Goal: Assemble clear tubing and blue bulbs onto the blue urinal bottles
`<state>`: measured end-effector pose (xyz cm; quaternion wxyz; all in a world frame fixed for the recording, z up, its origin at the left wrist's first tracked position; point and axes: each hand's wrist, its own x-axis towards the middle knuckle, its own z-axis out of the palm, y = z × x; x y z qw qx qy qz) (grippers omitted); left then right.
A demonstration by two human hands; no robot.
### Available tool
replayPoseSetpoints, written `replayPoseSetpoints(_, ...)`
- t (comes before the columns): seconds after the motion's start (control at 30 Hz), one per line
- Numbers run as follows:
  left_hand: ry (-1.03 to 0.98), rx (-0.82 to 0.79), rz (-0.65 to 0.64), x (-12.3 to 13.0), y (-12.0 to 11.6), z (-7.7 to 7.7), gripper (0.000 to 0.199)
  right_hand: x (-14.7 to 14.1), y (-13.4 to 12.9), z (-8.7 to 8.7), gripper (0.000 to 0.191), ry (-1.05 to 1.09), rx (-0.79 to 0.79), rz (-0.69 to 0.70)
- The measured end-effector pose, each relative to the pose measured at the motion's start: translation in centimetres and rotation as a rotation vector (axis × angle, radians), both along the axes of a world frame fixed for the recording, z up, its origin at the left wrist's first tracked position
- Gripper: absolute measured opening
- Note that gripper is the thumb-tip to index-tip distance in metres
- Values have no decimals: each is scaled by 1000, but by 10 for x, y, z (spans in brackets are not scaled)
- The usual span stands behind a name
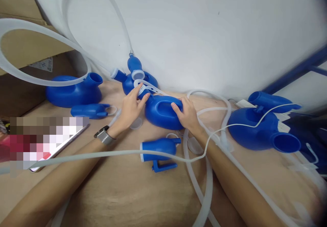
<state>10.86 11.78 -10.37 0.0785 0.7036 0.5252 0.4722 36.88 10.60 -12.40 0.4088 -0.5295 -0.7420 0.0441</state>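
Note:
A blue plastic urinal bottle [159,116] lies on its side on the wooden table in front of me. My right hand [188,114] grips its handle end, with the thumb over the handle. At the other end, my left hand [131,106] has its thumb and fingers around the bottle's neck, at a white collar with a translucent strap [153,88]. Part of the collar is hidden by the fingers. Just behind stands another blue bottle [127,84], against which a blue funnel-shaped adapter [134,65] with a white rim rests, its top joined to a clear tube.
A blue adapter [159,149] with a white rim lies nearer me, and another [88,111] lies left. Blue bottles stand at left [74,92] and right [251,128]. Loose translucent hoses [209,182] and a thin white cable [107,153] cross the table. A phone [61,145] lies left, near a cardboard box [22,94].

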Motion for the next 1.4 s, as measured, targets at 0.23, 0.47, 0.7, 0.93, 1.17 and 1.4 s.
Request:
replayPoseSetpoints(0.23,-84,24,-10,3,3,-6,58,-1,-2,-2,51,-11,20,-14)
replayPoseSetpoints(0.47,-37,63,-7,3,5,-5,58,-2,-4,-2,50,-8,33,-22)
replayPoseSetpoints(0.7,59,98,20,1,8,-3,50,-2,-7,0,42,-12,-2,-32)
replayPoseSetpoints(0.93,116,125,28,0,10,-8,50,-2,-9,3,41,-14,-19,-20)
replayPoseSetpoints(1.17,127,115,-44,-6,10,-11,67,-3,-12,5,41,-42,-9,-35)
replayPoseSetpoints(1.4,-6,118,-176,-14,15,-20,77,-1,-14,6,44,-126,-8,-56)
